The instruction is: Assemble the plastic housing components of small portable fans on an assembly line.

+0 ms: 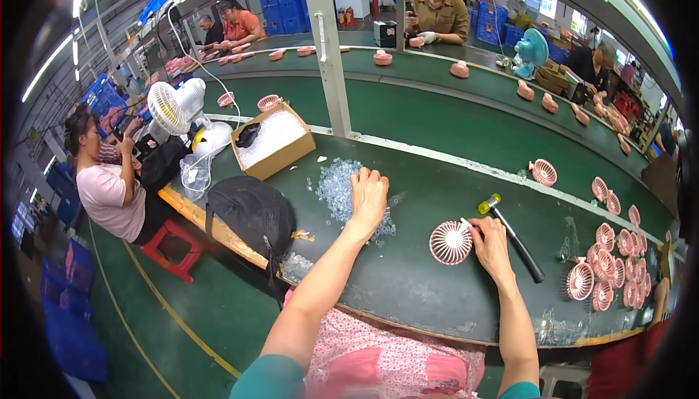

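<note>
My left hand (370, 199) is over a pile of small clear plastic pieces (335, 186) on the dark green bench. Its fingers are curled together, and whatever they hold is hidden. My right hand (491, 245) pinches the short neck of a pink round fan grille (451, 243), which lies on the bench with its slatted face up. Just beyond that hand lies a hammer (515, 242) with a yellow head and a black handle.
Many pink fan grilles (603, 264) crowd the bench's right end. At left are a black mesh bag (251, 213), an open carton (280, 159) with white bags and a white desk fan (191, 108). Beyond runs a green conveyor (429, 119). Several people work around; one person (109, 180) is at left.
</note>
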